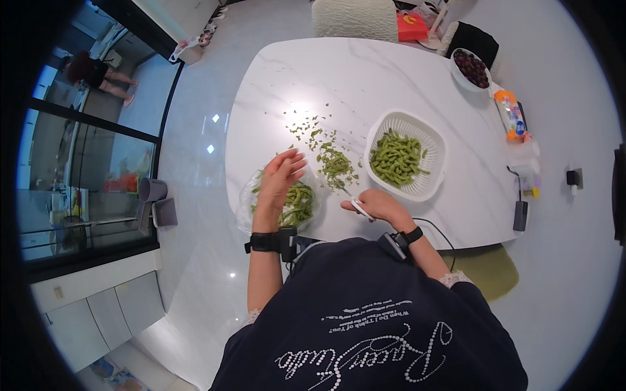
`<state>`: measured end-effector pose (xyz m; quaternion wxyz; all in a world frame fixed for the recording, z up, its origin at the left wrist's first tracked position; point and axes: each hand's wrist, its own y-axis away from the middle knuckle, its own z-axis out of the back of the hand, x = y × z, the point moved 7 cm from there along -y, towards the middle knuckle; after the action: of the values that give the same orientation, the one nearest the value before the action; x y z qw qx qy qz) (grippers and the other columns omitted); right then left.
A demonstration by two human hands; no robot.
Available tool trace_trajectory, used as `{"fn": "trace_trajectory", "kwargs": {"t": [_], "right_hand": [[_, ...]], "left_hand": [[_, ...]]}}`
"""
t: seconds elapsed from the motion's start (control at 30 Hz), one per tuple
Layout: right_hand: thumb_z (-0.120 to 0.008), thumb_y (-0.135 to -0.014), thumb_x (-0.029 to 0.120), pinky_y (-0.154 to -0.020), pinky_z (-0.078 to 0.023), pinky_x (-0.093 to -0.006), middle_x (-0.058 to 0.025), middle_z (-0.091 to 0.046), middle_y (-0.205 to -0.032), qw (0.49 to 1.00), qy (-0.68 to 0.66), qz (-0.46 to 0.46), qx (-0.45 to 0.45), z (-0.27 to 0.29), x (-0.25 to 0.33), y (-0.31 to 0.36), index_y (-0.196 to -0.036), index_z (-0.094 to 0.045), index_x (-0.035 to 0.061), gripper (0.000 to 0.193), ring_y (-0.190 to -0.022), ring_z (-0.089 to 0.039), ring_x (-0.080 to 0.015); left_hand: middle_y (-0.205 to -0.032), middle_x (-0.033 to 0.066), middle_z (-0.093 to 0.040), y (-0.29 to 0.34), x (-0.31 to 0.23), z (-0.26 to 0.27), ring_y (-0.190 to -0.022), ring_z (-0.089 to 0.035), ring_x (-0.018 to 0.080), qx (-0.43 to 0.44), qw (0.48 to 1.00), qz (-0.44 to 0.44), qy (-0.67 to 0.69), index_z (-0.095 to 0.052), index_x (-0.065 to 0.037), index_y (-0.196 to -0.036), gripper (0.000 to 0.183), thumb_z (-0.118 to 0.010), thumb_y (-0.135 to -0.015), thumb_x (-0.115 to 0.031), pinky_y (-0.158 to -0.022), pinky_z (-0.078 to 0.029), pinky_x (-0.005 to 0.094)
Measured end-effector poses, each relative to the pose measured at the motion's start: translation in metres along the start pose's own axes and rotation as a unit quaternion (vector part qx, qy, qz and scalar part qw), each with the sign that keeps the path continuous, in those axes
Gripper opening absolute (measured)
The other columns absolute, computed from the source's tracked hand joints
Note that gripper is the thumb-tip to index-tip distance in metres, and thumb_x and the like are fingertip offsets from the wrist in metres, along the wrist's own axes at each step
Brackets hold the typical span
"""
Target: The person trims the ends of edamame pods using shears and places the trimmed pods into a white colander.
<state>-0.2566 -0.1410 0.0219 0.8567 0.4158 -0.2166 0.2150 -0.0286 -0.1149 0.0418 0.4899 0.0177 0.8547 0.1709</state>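
Marble-patterned white tabletop (339, 72) supports the work. Right hand (386, 206) is closed around white-handled scissors (358, 205); edamame pods (398, 159) lie in a white colander (435, 140) right of this grip. Left hand (279, 179), above a clear bag (246, 201): whether fingers pinch anything cannot be told.

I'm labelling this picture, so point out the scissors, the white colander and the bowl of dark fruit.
Scissors (360, 207): head view, on the white handle.
White colander (428, 135): head view, on the bare inner wall.
Bowl of dark fruit (459, 77): head view, on the white outer wall.
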Motion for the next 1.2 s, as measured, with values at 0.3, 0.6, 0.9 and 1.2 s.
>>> {"fn": "trace_trajectory", "kwargs": {"t": [0.3, 0.6, 0.9, 1.2], "right_hand": [[-0.053, -0.079, 0.065, -0.048, -0.042, -0.0305, -0.0068, -0.051, -0.046, 1.0, -0.026, 0.007, 0.003, -0.001, 0.006, -0.004, -0.052, -0.051, 0.0043, 0.066, -0.044, -0.055, -0.0179], [-0.055, -0.08, 0.062, -0.047, -0.041, -0.0298, -0.0063, -0.051, -0.046, 0.999, -0.03, 0.02, 0.016, -0.004, 0.012, -0.003, -0.055, -0.052, 0.0037, 0.064, -0.044, -0.054, -0.0173], [-0.044, -0.08, 0.07, -0.064, -0.047, -0.0406, -0.0178, -0.062, -0.066, 0.998, -0.007, 0.065, -0.003, 0.006, 0.03, 0.0, -0.063, -0.061, 0.0007, 0.073, -0.067, -0.062, -0.0339], [-0.047, -0.081, 0.066, -0.066, -0.046, -0.0424, -0.021, -0.062, -0.074, 0.99, -0.064, 0.116, -0.045, 0.011, 0.04, 0.003, -0.075, -0.061, 0.0018, 0.066, -0.073, -0.061, -0.0375]], "left_hand": [[-0.086, 0.0036, -0.062, 0.032, 0.105, 0.112, -0.07, -0.06, 0.0128, -0.207, 0.966, 0.102, -0.118, -0.059, 0.0, -0.104, 0.022, -0.059, -0.085, -0.011, -0.061, -0.05, 0.0252], [-0.07, 0.0129, -0.061, 0.028, 0.096, 0.086, -0.061, -0.058, 0.0203, -0.254, 0.781, -0.021, -0.57, -0.061, -0.001, -0.088, 0.02, -0.065, -0.072, -0.011, -0.058, -0.046, 0.0329], [-0.076, -0.0012, -0.059, 0.028, 0.071, 0.051, -0.066, -0.058, 0.0097, -0.15, 0.979, 0.131, -0.041, -0.059, -0.005, -0.095, 0.012, -0.06, -0.086, -0.013, -0.057, -0.046, 0.021], [-0.08, 0.0006, -0.057, 0.019, 0.026, -0.025, -0.071, -0.055, 0.0091, -0.043, 0.99, 0.116, -0.062, -0.058, -0.004, -0.095, 0.014, -0.064, -0.085, -0.011, -0.061, -0.045, 0.0215]]}}
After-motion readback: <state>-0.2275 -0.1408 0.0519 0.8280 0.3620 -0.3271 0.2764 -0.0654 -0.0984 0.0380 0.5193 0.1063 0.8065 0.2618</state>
